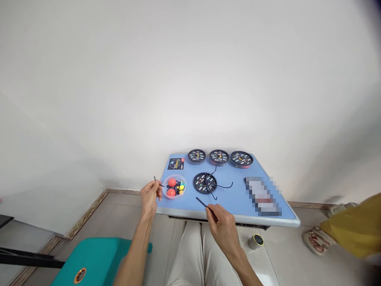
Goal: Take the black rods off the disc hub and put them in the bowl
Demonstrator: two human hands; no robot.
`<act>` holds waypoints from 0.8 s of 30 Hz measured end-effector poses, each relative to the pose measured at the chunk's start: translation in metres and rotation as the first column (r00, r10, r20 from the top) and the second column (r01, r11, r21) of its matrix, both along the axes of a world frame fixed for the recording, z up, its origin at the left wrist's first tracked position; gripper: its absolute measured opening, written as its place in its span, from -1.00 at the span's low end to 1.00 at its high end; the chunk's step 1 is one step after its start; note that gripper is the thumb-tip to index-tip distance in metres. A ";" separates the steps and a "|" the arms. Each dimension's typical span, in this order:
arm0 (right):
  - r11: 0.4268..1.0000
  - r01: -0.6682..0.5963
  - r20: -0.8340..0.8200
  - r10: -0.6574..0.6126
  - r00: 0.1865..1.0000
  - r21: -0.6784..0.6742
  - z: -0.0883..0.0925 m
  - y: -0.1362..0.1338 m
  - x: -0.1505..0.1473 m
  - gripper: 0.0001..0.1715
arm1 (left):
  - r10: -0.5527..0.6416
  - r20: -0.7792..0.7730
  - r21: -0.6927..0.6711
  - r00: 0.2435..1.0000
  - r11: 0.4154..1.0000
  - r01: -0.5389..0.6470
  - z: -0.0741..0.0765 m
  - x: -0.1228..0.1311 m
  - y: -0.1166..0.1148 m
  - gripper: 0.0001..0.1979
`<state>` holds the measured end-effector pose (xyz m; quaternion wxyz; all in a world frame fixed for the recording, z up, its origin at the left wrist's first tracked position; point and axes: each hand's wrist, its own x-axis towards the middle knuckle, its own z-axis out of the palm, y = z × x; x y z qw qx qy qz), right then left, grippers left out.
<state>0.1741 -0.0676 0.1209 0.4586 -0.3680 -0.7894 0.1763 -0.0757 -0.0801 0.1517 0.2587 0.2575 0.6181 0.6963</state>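
1. Left hand (151,194): closed in a pinch on a short thin black rod (157,182), held off the worktop's near-left corner with its tip toward the clear bowl, apparently to keep it clear of the surface.
2. Right hand (224,222): closed on a second black rod (203,202), gripped at its lower end; the free end slants up-left over the near edge of the worktop (238,198), toward the central disc.
3. Central black disc (205,182): flat at mid-worktop, small coloured markings on its face. Thin black curved wires (224,186) spread from it to the right and toward the far edge, probably fitted into it.
4. Clear bowl (174,187): near-left part of the worktop, just beside the left hand; holds red, yellow and other coloured balls among dark pieces.
5. Three further discs (219,157): in a row along the far edge, well apart from both hands.
6. Black card (176,163): far-left corner.
7. Blurred flat item (262,196): right side; contents not legible.
8. Obstructions: none between the right-hand rod and the central disc; the bowl's rim lies just past the left-hand rod.
9. Floor: small can (255,241) beneath the near edge; teal seat (98,258) at left.
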 end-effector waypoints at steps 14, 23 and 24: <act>0.996 0.073 0.296 -0.052 0.954 -0.059 0.019 0.018 -0.035 -0.62 | -0.220 -0.428 -0.440 0.876 0.898 0.011 -0.017 -0.028 0.038 -0.96; 0.978 0.129 0.603 -0.002 0.798 -0.167 0.044 0.047 -0.103 -0.65 | -0.274 -0.611 -0.471 0.743 0.880 -0.063 -0.019 -0.025 0.044 -0.91; 0.975 0.128 0.614 0.011 0.789 -0.182 0.041 0.049 -0.111 -0.65 | -0.270 -0.617 -0.460 0.739 0.886 -0.061 -0.019 -0.025 0.043 -0.91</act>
